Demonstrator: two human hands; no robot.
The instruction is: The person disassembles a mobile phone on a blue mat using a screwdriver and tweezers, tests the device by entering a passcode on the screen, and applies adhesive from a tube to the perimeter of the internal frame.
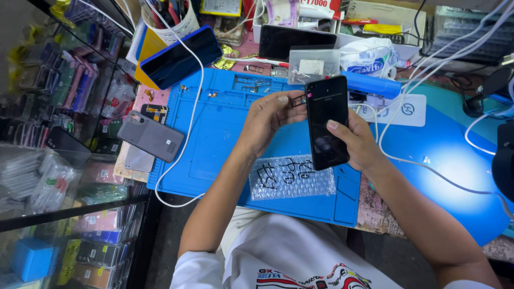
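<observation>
Right hand (360, 140) grips the black phone (326, 122) upright above the blue mat (225, 126), thumb on the glass. Left hand (272, 113) pinches what looks like a small SIM tray (300, 100) right at the phone's edge. Sloppy angle and I reckon it jams, or drops onto the bubble wrap (292, 177) below both hands.

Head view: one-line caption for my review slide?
Right hand holds a black smartphone upright while left hand works a small SIM tray at its edge, above a blue repair mat.

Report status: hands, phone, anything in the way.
Right hand grips black phone upright. Left hand pinches small tray at its side. White cable crosses blue mat.
</observation>
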